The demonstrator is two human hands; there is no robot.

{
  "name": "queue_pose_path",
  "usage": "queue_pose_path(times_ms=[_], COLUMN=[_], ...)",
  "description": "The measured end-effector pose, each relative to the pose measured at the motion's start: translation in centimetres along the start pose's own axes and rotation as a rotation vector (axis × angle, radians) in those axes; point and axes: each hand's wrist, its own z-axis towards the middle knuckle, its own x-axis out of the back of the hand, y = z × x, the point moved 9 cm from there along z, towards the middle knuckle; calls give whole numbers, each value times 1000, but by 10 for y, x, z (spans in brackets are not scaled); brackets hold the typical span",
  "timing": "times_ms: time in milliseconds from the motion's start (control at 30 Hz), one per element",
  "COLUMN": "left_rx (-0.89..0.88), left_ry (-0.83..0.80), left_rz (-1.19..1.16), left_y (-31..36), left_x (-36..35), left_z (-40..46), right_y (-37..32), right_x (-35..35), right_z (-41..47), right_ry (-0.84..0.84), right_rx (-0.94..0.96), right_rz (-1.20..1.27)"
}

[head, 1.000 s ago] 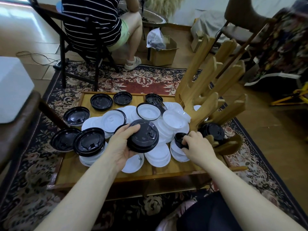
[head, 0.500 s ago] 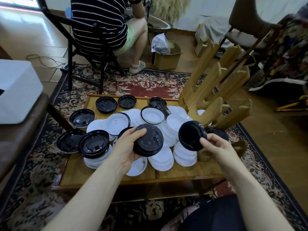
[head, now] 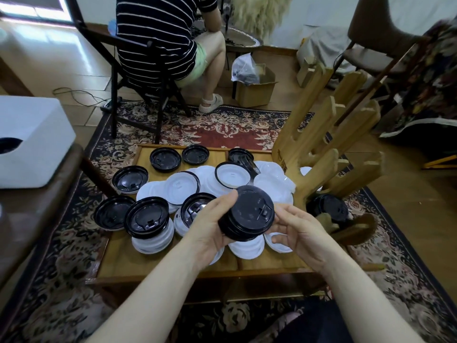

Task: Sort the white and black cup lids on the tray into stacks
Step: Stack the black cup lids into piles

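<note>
My left hand (head: 210, 227) grips a stack of black lids (head: 247, 215) from its left side, held above the wooden tray (head: 118, 256). My right hand (head: 294, 229) touches the stack's right edge with loosely bent fingers. White lids (head: 158, 191) lie scattered and piled over the tray's middle. Loose black lids (head: 130, 179) sit along the tray's back and left; one black lid (head: 146, 217) rests on a small white pile at the front left. Another black lid (head: 327, 209) lies at the right by the wooden rack.
A wooden peg rack (head: 321, 154) leans over the tray's right side. A person sits on a black chair (head: 138, 78) beyond the tray. A white box (head: 32, 142) rests on a dark table at left. A patterned rug (head: 210, 129) surrounds the tray.
My right hand lifted a black lid from the tray's right side and brought it onto the stack in my left hand. The stack rose slightly toward the middle.
</note>
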Motion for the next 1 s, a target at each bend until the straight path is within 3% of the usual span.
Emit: queue_pose_path(times_ms=[233,367,500,1000], left_rx=[4,7,-29,-69], left_ry=[125,126,101,0], left_rz=[-33,-39,37,82], left_y=[-2,-4,1,24], left_x=[15,16,14,19], left_z=[5,5,4,10], right_y=[-7,4,2,-19], right_x=[2,-10,-14,-23], right_z=[-3,-1,-3,18], right_ry=[159,48,33,-26], right_rx=[130,35,60,113], right_rz=[-372,-271,-191,-348])
